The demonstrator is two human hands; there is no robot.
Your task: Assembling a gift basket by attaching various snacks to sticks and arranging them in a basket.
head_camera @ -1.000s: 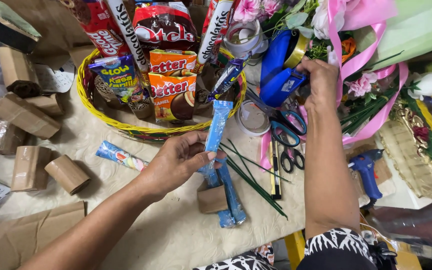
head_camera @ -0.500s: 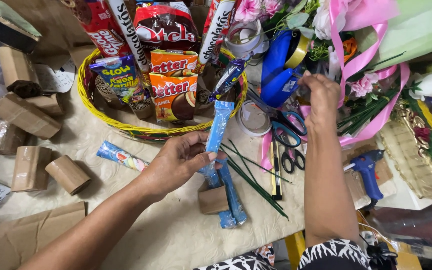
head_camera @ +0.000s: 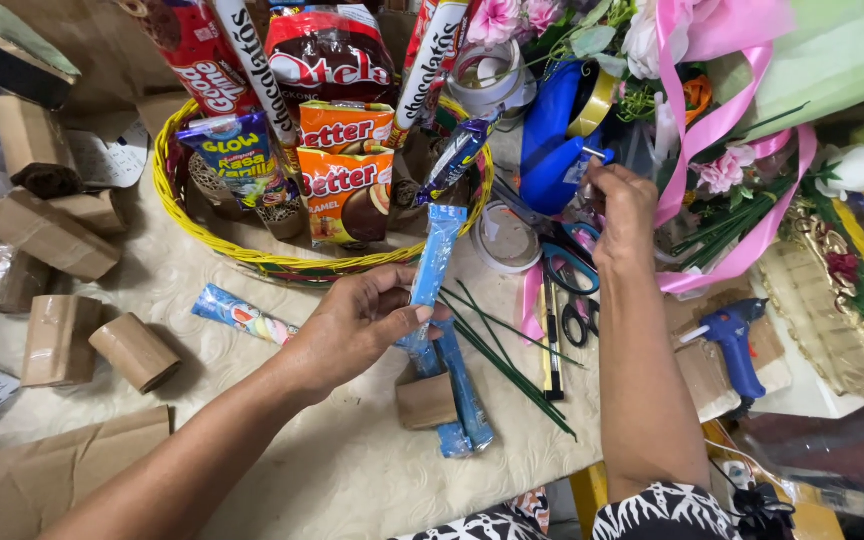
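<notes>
Your left hand (head_camera: pixel 352 325) pinches a blue snack stick (head_camera: pixel 432 262) upright before the yellow basket (head_camera: pixel 167 190); your right hand (head_camera: pixel 620 205) closes its fingers at the tape dispenser (head_camera: pixel 552 140), likely fetching tape for fastening

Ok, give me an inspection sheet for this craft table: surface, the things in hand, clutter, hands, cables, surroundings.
Surface: table under a pale patterned cloth.
Job's things: long blue snack packet held upright; more blue packets lie beneath it.
Clutter: yellow wicker basket full of snack packs, brown taped rolls, green floral wires, scissors, tape rolls.
Hands: left hand grips the packet; right hand reaches beside the blue tape dispenser, grasp unclear.
Cables: black cord by the right forearm.
Surroundings: blue glue gun, pink ribbon, artificial flowers.
</notes>
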